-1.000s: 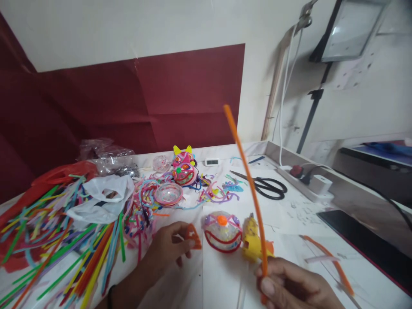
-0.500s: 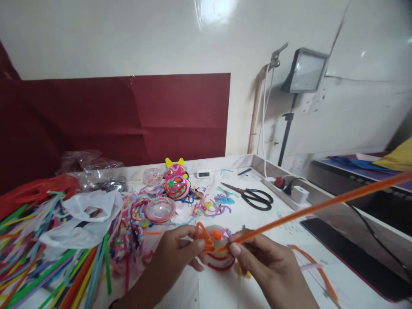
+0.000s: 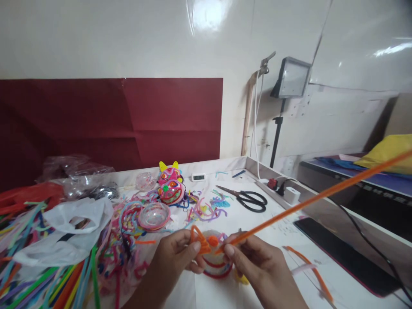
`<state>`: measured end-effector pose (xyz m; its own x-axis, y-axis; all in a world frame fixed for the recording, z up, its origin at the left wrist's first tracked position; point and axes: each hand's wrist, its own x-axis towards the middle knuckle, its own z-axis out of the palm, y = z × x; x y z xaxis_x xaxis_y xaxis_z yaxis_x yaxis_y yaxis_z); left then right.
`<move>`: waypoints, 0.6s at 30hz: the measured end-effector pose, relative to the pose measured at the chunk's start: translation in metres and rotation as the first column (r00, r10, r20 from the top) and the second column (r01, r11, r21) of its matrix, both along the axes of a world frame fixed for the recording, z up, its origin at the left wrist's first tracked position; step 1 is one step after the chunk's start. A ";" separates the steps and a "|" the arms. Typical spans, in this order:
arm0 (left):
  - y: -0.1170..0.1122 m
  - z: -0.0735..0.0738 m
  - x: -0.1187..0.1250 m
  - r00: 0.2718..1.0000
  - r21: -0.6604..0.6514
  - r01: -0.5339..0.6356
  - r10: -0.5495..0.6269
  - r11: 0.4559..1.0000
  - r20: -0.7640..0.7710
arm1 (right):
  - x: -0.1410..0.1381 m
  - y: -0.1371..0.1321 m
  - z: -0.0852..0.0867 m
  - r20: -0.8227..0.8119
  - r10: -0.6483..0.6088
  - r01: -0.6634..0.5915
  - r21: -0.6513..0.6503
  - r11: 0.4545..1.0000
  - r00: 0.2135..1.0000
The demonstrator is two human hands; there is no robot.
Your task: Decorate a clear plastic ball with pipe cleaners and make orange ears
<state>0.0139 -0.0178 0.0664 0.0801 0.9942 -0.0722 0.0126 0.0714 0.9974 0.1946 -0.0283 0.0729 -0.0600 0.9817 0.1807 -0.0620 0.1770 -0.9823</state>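
Orange triangle [image 3: 197,239] is held pinched in left hand [image 3: 174,257] fingers, with long orange pipe cleaner [image 3: 315,198] pinched by right hand [image 3: 257,268] just beside them; the grip is probably best placed near its tip.

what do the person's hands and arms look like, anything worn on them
The left hand and right hand are bare: no gloves, rings or watch in view. No sleeves show on the forearms down to the picture's edge. Visible nails look short and unpainted.
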 end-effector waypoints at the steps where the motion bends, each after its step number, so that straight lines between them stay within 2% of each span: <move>1: -0.001 -0.001 0.001 1.000 -0.005 -0.011 0.011 1.000 0.021 | -0.001 0.001 -0.002 0.001 0.003 -0.003 -0.006 1.000 1.000; 5: -0.002 -0.006 0.004 0.995 -0.029 -0.046 0.048 0.999 0.089 | -0.004 0.005 -0.006 0.013 0.017 -0.017 -0.015 1.000 1.000; 8: 0.000 -0.012 -0.001 0.995 -0.038 -0.069 0.071 0.997 0.070 | -0.005 0.009 -0.008 0.015 0.061 -0.061 -0.014 0.998 0.998; 13: 0.007 -0.029 -0.021 0.995 -0.024 -0.088 0.087 0.996 -0.039 | -0.006 0.013 -0.015 0.075 0.196 -0.193 -0.042 0.980 0.978; 18: 0.012 -0.051 -0.040 0.966 0.054 -0.127 0.136 0.990 -0.218 | -0.006 0.011 -0.033 0.143 0.284 -0.279 -0.051 0.959 0.948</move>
<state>-0.0261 -0.0056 0.0150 -0.0652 0.9973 -0.0342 0.2256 0.0481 0.9730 0.1883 -0.0176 0.0402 -0.3583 0.9258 0.1203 0.0403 0.1441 -0.9887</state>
